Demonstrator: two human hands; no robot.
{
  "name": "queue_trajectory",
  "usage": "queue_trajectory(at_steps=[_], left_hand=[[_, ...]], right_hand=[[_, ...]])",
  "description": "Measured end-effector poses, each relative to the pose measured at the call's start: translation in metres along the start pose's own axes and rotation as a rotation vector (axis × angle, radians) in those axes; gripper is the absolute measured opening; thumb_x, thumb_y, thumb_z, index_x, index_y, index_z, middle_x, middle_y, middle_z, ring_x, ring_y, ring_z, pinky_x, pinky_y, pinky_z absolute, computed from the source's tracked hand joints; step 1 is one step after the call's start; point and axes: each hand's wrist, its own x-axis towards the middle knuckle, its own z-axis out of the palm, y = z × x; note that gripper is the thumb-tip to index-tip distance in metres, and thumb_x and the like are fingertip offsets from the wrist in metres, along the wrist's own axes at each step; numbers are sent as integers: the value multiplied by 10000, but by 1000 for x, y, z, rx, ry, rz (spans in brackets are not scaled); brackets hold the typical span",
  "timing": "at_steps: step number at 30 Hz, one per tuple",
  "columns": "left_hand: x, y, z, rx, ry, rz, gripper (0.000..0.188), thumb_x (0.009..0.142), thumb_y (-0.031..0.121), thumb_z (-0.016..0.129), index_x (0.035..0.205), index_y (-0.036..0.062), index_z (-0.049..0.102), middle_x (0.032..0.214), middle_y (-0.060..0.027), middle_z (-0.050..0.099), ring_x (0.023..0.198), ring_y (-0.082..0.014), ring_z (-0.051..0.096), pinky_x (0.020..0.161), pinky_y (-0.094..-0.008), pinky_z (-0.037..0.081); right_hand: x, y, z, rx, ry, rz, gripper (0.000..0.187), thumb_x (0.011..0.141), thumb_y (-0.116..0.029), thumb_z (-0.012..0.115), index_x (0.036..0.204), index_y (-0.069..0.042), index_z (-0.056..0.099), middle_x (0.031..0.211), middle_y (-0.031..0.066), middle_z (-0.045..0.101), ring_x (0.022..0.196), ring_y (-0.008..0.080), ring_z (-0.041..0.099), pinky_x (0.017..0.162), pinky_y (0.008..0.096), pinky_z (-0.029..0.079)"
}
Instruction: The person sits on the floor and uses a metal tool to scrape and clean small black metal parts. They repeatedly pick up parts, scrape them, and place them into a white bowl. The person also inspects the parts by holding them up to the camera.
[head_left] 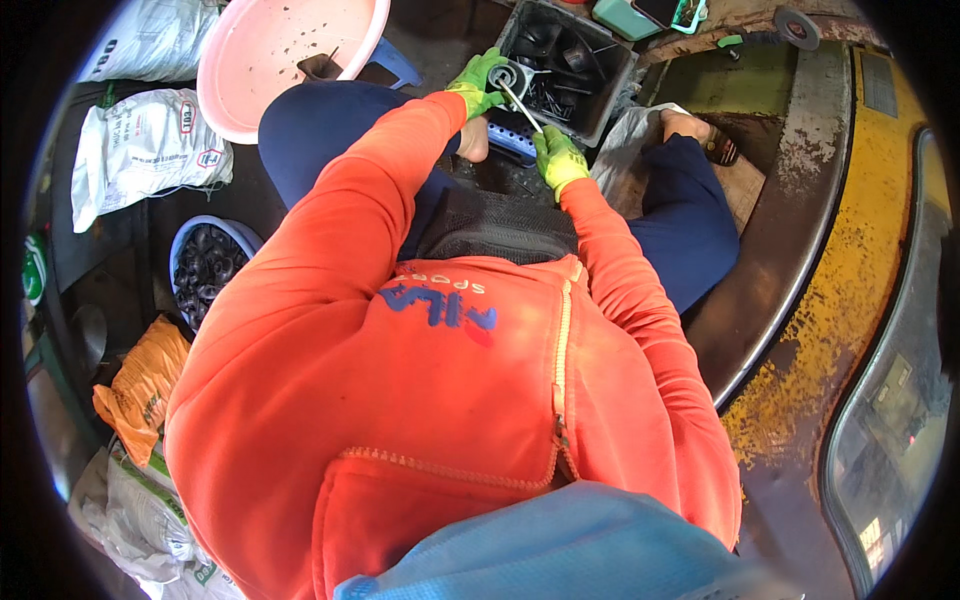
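Blue cloth foremost; left fingers pinch ring, right fingers rod, by bin rim.

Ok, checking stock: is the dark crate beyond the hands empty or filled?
Not empty: black parts lie inside the crate; how full, I can't tell.

Orange-red jacket, chest: lg. dark-blue word w/ a smaller pale word beside it, both upside down in view. White sack, L side: dark print plus red-outlined marks. Upper white sack, top L: lg. dark letters, partly visible. Orange bag, L: dark print, too sm. to read. Pale sack, btm L: sm. green mark.
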Motion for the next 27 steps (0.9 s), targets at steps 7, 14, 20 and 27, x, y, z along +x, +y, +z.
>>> queue_trajectory(at_steps=[7,14,20,27], left_hand=[[3,-9,3,-94,15,-1,787,651,183,794,1341,90,428,1355,-195,409,1274,-350,371,1076,-407,309],[4,-12,3,-54,-41,-42,809,628,301,808,1328,133,440,1473,-168,285,1301,-392,308,1099,-437,269],[2,-14,5,-117,-43,-29,797,647,261,795,1340,122,427,1482,-163,276,1340,-385,271,1113,-431,251],[2,-11,2,-110,22,38,736,667,157,780,1318,100,441,1395,-166,384,1275,-367,357,1071,-429,304]], right_hand=[[-9,-14,-2,464,262,-192,328,943,-344,413,951,-53,565,932,219,601,921,417,572,763,453,443],[1,-12,-4,109,155,-58,391,949,-388,365,974,-47,555,969,236,595,934,423,564,781,481,433],[2,-13,-2,140,36,-51,479,949,-453,324,1002,-34,549,1038,265,587,991,432,550,838,495,419],[0,-11,6,371,253,-165,361,949,-373,385,988,-52,546,927,254,600,892,449,566,731,502,434]])
